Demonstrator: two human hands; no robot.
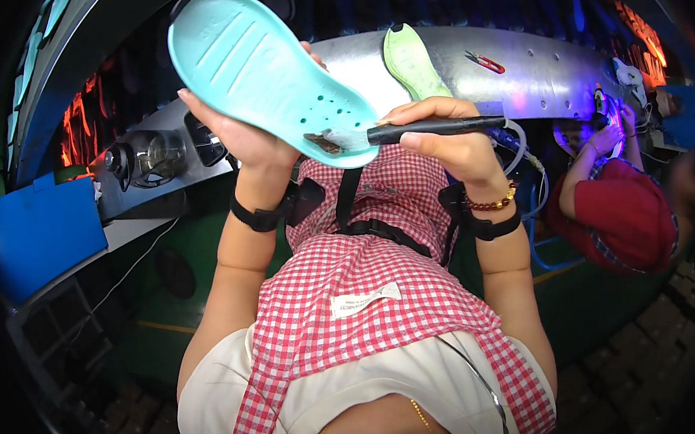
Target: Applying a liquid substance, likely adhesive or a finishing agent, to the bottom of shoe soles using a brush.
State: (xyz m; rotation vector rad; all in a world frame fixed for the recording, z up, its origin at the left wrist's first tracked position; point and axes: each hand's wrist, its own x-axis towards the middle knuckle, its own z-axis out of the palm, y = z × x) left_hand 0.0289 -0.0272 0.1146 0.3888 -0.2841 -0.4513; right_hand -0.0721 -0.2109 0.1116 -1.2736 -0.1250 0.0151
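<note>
My left hand (244, 133) is closed on a light turquoise shoe sole (250, 57), gripping its edge from beneath. The sole is tilted, its wide grooved end up at the left and its end with small holes toward my right hand (453, 144). In that right hand is a brush (442, 129) with a black handle, held between thumb and fingers. Its dark brown bristles touch the sole's surface near the holes. A pale green sole (411, 60) lies on the metal table behind.
Red-handled thread snips (486, 62) lie on the curved metal table (536, 61). Left are a clear glass pot (148, 157) and a blue panel (45, 216). At right, a co-worker in red (618, 208) works under violet light. A clear hose (520, 144) hangs beside my right wrist.
</note>
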